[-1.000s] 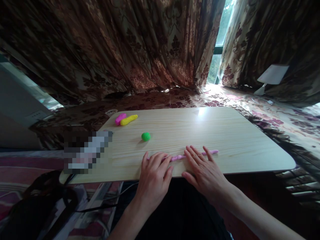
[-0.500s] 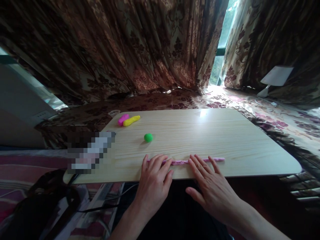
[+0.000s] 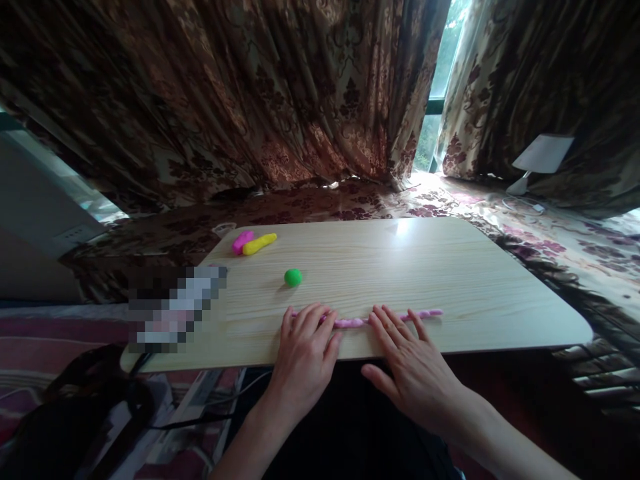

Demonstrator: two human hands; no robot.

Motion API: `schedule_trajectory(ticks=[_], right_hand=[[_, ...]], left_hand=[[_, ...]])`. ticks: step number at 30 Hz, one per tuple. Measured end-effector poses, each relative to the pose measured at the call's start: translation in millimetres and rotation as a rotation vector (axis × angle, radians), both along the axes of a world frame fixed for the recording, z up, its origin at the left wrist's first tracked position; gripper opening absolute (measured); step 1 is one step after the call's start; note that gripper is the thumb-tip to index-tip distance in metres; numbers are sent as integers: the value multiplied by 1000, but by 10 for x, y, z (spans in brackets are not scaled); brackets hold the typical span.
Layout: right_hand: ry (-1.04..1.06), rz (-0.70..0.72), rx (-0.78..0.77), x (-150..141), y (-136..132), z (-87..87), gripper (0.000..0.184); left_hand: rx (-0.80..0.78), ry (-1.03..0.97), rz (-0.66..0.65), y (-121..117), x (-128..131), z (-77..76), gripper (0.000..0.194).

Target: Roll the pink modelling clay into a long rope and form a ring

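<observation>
Both hands [image 3: 306,347] press a pink strand [image 3: 350,323] (thin, slightly lumpy).

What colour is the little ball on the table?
The ball is bright green, seen best in the head view.

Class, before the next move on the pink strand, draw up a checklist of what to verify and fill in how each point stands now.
1. Left hand on the pink strand: ok, fingers across it.
2. Right hand on it too: ok.
3. Whole visible strand over the table: ok.
4. Green ball apart from both hands: ok.
5. Strand evenly thick: not ok, lumpy between the hands.
6. Strand unbroken under the fingers: cannot tell, hidden.
</observation>
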State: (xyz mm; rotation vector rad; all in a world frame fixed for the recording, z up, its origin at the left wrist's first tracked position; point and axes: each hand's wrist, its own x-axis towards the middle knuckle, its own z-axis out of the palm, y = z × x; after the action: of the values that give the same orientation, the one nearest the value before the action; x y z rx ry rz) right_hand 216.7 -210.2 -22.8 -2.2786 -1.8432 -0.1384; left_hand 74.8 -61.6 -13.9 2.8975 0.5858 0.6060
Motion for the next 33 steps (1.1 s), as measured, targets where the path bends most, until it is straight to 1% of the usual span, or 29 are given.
schedule_trajectory(ticks=[3, 5, 10, 12, 15, 17, 18, 19, 21, 23, 25, 27, 29, 33], right_hand=[[21, -42, 11, 91, 184, 25, 67], [16, -49, 23, 106, 214, 35, 68], [-22, 22, 17, -70, -92, -20, 68], [-19, 15, 30, -99, -103, -33, 67], [5, -43, 58, 14, 100, 19, 64], [22, -64, 68, 178, 224, 106, 58], [25, -70, 75, 275, 241, 154, 53], [24, -80, 86, 376, 220, 195, 48], [9, -125, 126, 574, 84, 235, 41], [-2, -176, 162, 738, -107, 213, 37], [11, -182, 191, 836, -261, 150, 34], [41, -154, 218, 864, -331, 89, 31], [68, -130, 251, 847, -330, 63, 30], [106, -126, 333, 813, -315, 118, 24]], left_hand=[[20, -18, -6, 3, 26, 20, 32], [33, -26, -9, 11, -6, 39, 32], [22, -21, -6, 19, -82, 23, 31], [15, -24, -5, 17, -56, 5, 30], [14, -25, 9, 37, -21, 1, 29], [24, -25, 22, 80, -47, 15, 28], [31, -28, 30, 110, -77, 23, 28], [38, -31, 38, 142, -113, 27, 28], [44, -37, 48, 205, -186, 26, 27], [35, -46, 49, 251, -232, 11, 26], [17, -56, 45, 273, -244, -4, 23], [3, -61, 31, 275, -230, -3, 21], [2, -65, 13, 272, -204, 16, 18], [43, -115, 6, 305, -139, 66, 15]])
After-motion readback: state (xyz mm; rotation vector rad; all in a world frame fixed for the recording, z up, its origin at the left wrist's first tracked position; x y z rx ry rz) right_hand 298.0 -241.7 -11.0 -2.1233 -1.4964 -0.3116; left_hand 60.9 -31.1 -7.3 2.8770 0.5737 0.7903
